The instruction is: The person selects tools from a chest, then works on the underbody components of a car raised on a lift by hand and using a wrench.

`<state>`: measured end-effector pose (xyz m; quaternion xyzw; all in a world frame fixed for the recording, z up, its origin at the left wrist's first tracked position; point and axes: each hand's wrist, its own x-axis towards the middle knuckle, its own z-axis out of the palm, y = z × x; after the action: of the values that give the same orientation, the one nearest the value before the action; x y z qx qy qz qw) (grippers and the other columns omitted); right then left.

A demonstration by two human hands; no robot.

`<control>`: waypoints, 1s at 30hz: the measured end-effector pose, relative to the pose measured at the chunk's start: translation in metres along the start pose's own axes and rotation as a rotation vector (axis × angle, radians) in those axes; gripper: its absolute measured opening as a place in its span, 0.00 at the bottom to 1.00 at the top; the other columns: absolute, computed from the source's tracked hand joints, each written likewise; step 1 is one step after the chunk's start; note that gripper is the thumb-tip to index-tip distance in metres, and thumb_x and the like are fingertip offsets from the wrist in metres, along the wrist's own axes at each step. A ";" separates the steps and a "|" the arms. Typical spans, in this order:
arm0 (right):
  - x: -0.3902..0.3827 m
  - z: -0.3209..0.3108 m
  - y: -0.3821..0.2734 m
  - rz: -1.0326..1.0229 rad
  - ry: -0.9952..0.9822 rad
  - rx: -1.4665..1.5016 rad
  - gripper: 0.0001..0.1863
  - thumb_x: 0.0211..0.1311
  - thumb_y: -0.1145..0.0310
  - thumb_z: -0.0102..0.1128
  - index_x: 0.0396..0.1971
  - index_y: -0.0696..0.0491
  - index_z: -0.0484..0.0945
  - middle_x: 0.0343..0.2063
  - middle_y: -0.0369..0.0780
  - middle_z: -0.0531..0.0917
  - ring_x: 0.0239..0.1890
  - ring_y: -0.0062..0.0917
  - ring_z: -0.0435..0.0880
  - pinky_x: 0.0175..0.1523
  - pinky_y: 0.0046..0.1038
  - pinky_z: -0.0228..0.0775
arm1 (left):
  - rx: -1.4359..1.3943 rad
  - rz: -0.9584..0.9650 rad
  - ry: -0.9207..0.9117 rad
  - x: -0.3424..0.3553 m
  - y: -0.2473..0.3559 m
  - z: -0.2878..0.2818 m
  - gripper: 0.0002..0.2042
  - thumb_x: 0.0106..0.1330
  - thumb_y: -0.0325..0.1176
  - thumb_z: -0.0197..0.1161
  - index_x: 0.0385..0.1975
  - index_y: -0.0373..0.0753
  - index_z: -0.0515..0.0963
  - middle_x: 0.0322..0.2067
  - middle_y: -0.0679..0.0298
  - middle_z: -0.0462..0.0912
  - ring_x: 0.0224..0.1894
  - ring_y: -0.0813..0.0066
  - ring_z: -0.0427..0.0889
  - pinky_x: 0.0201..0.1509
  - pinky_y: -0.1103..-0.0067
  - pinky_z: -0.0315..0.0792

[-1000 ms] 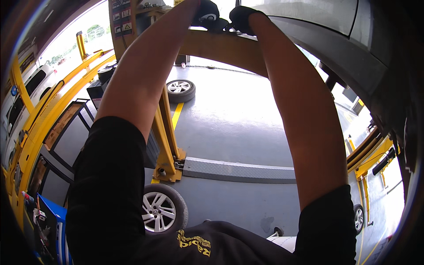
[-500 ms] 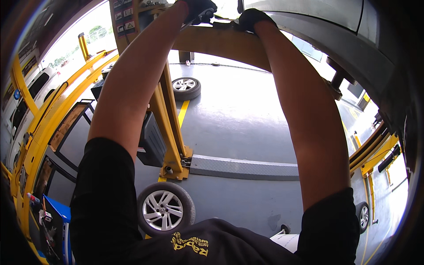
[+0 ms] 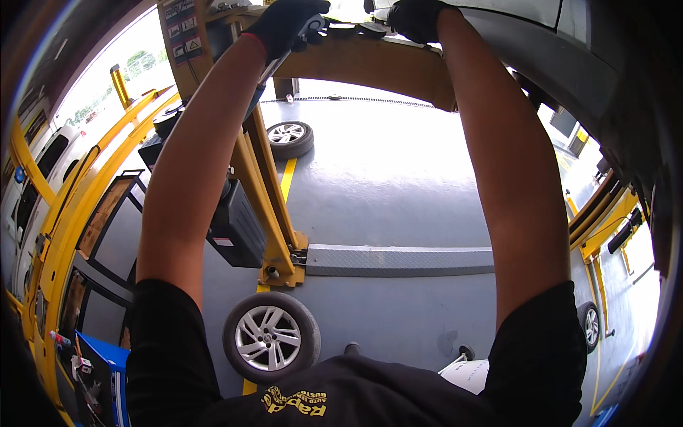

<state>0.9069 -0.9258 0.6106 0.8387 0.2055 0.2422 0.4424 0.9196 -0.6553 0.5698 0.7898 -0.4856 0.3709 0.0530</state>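
Your black shirt (image 3: 356,391) is nearest, and both your arms stretch up and away from it. At their far end your hands are gloved in black and held a little apart. Your left hand (image 3: 284,27) is wrapped around a metal tool (image 3: 314,24), its round head showing by the fingers. Your right hand (image 3: 418,20) is curled next to a small dark-and-silver part (image 3: 371,30); whether it grips that part, you can't tell from here. That part sits between your hands, just above the yellow beam (image 3: 377,67), with the grey car body (image 3: 523,10) to the right. Down on the floor, a wheel (image 3: 269,338) lies near left, then a grey ramped strip (image 3: 398,260) crosses, and another wheel (image 3: 288,139) lies far left.
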 end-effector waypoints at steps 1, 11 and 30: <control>-0.001 -0.013 -0.002 -0.075 -0.090 -0.044 0.12 0.53 0.67 0.58 0.33 0.53 0.87 0.34 0.44 0.88 0.37 0.37 0.87 0.45 0.37 0.78 | 0.005 -0.002 -0.003 -0.008 -0.008 0.001 0.15 0.58 0.21 0.59 0.46 0.36 0.82 0.35 0.56 0.86 0.39 0.65 0.85 0.42 0.73 0.80; -0.017 -0.027 0.000 0.361 -0.363 0.510 0.16 0.57 0.58 0.56 0.42 0.43 0.87 0.42 0.41 0.87 0.41 0.35 0.85 0.47 0.33 0.76 | -1.099 -0.388 0.139 -0.046 0.048 0.003 0.15 0.73 0.34 0.53 0.57 0.43 0.75 0.45 0.62 0.82 0.31 0.87 0.77 0.26 0.93 0.68; -0.130 -0.010 -0.191 0.756 0.856 0.751 0.09 0.59 0.64 0.60 0.36 0.53 0.81 0.28 0.44 0.84 0.31 0.34 0.85 0.39 0.33 0.77 | -1.694 -0.465 0.024 -0.105 0.131 0.054 0.23 0.65 0.17 0.50 0.61 0.37 0.70 0.48 0.58 0.75 0.27 0.87 0.69 0.24 0.91 0.62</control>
<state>0.7725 -0.8918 0.4257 0.7799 0.1253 0.6026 -0.1137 0.8159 -0.6716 0.4280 0.5600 -0.4238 -0.1259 0.7007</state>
